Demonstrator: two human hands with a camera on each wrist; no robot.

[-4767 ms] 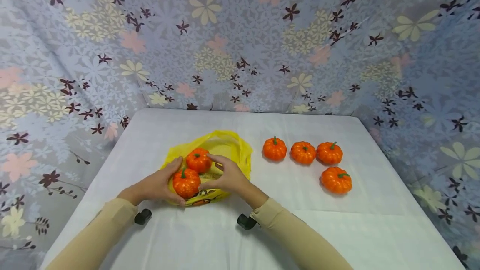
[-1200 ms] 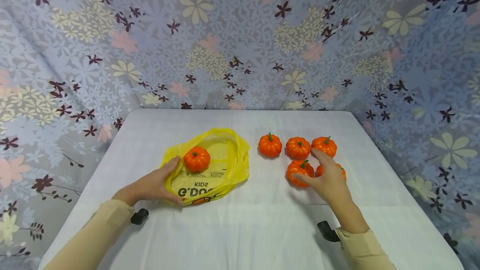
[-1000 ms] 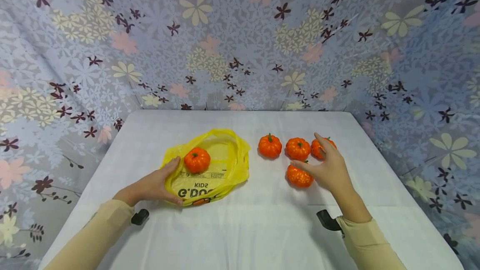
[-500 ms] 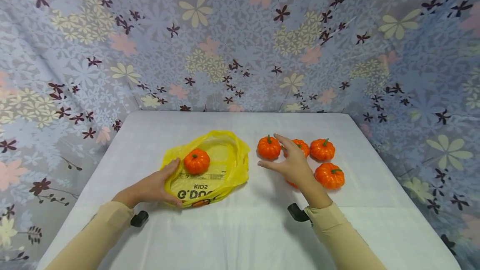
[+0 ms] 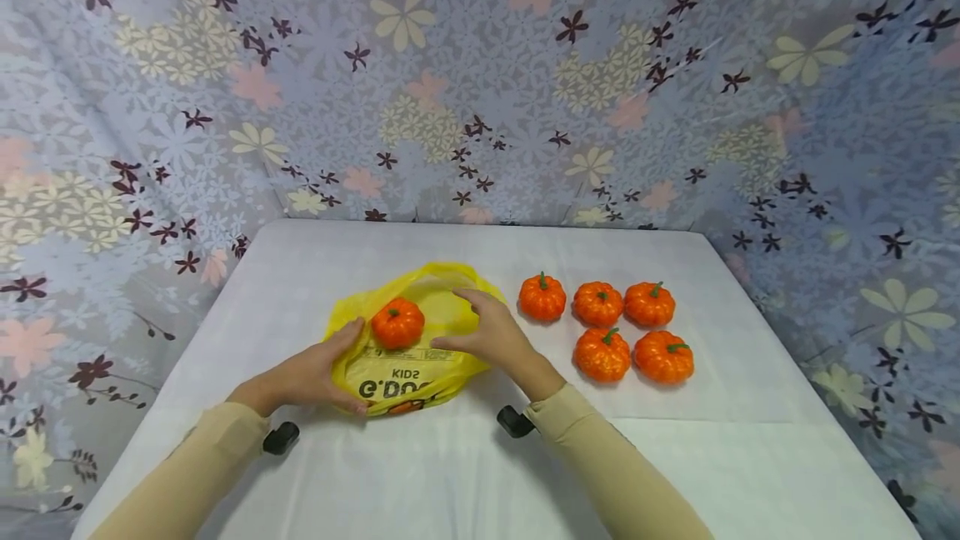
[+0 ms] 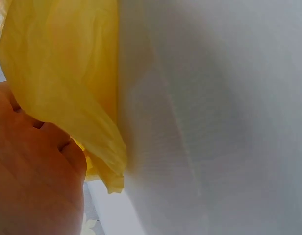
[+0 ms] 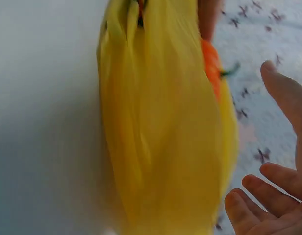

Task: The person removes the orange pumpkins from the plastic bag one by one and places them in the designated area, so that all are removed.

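A yellow plastic bag [image 5: 480, 344] lies on the table with its mouth spread, dark lettering showing inside. One small orange pumpkin [image 5: 397, 323] with a green stem sits in it, toward its left side. My left hand [image 5: 311, 373] holds the bag's left rim; in the left wrist view the bag's yellow film [image 6: 67, 73] hides the fingertips. My right hand [image 5: 495, 336] hovers over the bag's right side, thumb and fingers spread, a short way from the pumpkin. In the right wrist view, nothing is between the fingers of my right hand [image 7: 283, 191].
Right of the bag stand several more pumpkins in two rows, among them a near-row pumpkin [image 5: 602, 355] and a back-row pumpkin [image 5: 542, 297]. A white cloth covers the table [image 5: 375, 482]. Floral fabric [image 5: 480, 90] hangs behind and at both sides.
A second pumpkin has left the bag and now stands in the near row at right. My right hand came back leftward from the pumpkins to the bag. My left hand stayed at the rim.
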